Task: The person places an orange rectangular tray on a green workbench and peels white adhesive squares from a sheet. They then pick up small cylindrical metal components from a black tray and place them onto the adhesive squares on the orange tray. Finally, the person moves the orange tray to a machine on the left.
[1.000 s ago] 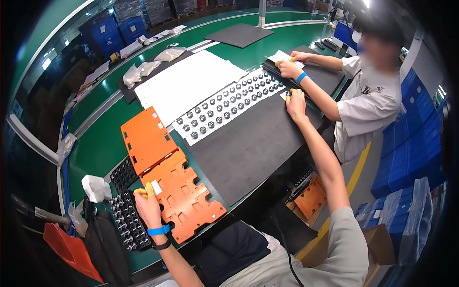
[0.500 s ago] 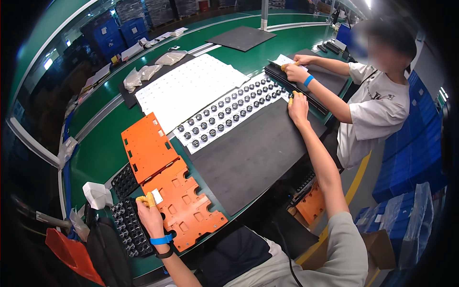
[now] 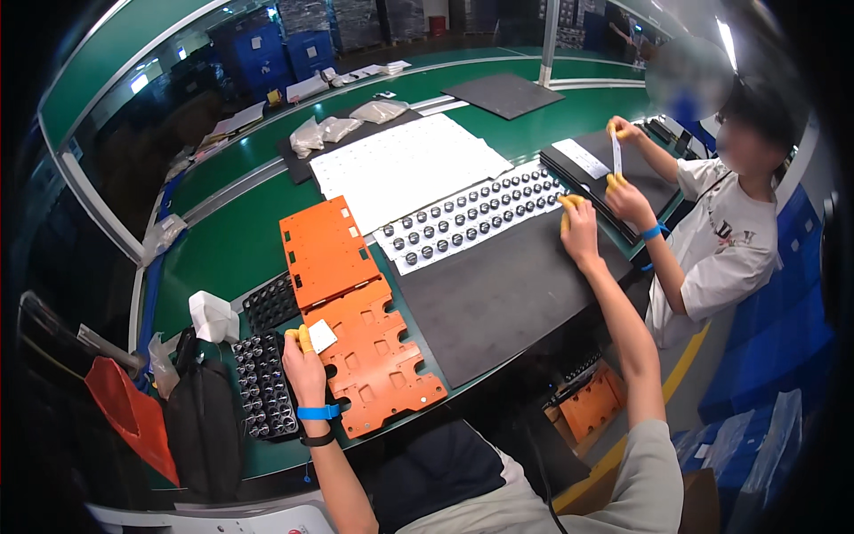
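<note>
My left hand (image 3: 305, 369), in yellow finger covers, pinches a small white square piece (image 3: 321, 335) over the orange fixture plate (image 3: 369, 365). Left of it stands a black tray (image 3: 267, 387) of shiny round parts. My right hand (image 3: 580, 233) reaches to the right end of a white sheet (image 3: 427, 258) bearing rows of black round parts (image 3: 460, 221). Its covered fingertips are pressed together beside the last of these parts; what they grip, if anything, is hidden. A black mat (image 3: 507, 289) lies below that arm.
A co-worker at the right holds a white strip (image 3: 617, 153) between both hands, above a black board (image 3: 569, 182). Beyond the rows lies a large white sheet (image 3: 400, 169). Plastic bags (image 3: 338, 129), a second orange plate (image 3: 327, 254) and a dark bag (image 3: 203, 427) are around.
The view has shifted, so the table sits further right in the picture. The co-worker has lifted a white strip off the board. Both my hands stay near the same places.
</note>
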The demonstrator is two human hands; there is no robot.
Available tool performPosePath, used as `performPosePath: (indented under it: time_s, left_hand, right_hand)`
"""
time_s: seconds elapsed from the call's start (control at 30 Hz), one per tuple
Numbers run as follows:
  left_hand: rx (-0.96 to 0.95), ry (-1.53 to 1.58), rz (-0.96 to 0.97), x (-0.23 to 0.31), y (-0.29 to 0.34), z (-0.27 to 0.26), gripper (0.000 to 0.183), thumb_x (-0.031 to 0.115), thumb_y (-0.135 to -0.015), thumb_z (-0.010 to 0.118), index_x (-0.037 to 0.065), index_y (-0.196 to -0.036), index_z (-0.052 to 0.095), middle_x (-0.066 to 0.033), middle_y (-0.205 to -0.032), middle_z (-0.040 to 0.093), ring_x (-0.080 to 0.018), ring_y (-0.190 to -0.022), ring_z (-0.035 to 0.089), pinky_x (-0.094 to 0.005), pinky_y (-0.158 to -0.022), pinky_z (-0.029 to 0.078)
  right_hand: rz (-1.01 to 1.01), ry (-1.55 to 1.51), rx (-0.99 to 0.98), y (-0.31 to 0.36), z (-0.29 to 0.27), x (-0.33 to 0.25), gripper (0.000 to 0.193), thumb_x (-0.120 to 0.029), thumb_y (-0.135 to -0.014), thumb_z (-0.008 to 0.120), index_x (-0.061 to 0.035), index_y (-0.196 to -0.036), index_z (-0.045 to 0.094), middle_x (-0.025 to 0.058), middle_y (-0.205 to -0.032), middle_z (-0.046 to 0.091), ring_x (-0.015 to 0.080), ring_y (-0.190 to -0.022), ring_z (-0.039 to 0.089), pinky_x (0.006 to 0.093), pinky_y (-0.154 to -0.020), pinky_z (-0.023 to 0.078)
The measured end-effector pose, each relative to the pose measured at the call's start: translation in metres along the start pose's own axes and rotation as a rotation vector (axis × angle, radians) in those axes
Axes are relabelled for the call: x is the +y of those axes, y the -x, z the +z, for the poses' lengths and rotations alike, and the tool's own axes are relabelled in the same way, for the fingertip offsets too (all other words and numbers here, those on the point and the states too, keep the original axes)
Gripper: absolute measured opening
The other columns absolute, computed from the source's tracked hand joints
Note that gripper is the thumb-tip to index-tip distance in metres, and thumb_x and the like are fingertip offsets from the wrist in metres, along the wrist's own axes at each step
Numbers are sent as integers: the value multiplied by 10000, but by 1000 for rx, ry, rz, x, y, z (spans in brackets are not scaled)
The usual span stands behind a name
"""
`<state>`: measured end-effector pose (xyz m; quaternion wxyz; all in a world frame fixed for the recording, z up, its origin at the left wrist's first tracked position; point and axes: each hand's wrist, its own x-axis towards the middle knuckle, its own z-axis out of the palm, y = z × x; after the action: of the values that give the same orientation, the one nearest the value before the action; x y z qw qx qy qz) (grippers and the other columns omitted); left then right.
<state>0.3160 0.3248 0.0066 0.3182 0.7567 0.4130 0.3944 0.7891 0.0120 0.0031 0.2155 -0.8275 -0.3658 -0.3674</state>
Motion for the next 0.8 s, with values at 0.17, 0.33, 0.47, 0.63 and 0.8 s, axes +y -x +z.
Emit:
performPosePath:
  time_s: [0.17,0.33,0.47,0.63,0.8]
  left_hand:
    - [67,222,67,47,17,-22,228,149,-1048,503,-14,-889,513,-61,-722,570,-103,-648,517,-309,-569,423]
    - [-411,626,-59,118,63,-41,53,8,-903,618,26,-943,588,12,-829,573,-70,-728,531,-233,-641,449]
    - [-689,836,-72,146,78,-22,101,140,-1004,597,51,-965,568,15,-865,578,-56,-739,520,-212,-657,425]
    - [-730,948,-54,146,83,-8,136,187,-1019,587,57,-1028,548,18,-851,546,-49,-710,486,-210,-640,409]
    - [-775,780,110,154,75,15,151,177,-1026,571,27,-1032,552,13,-856,563,-51,-750,512,-231,-665,434]
  right_hand:
    - [-237,-292,57,11,-47,-84,469,106,-724,637,-24,-1174,666,153,-1123,617,351,-1061,556,417,-935,448]
    - [-349,-720,-51,32,-109,-191,436,67,-744,712,-32,-1166,663,118,-1101,691,318,-997,613,415,-909,479]
    - [-334,-1177,-394,41,-166,-244,319,-150,-933,653,5,-1209,618,152,-1137,659,315,-979,625,392,-879,502]
    - [3,-1548,-544,69,-164,-267,339,-202,-983,618,28,-1230,579,136,-1144,631,235,-1051,609,352,-934,477]
    - [379,-1818,-632,69,-163,-257,426,-198,-962,671,14,-1309,546,58,-1208,627,144,-1118,595,331,-992,470]
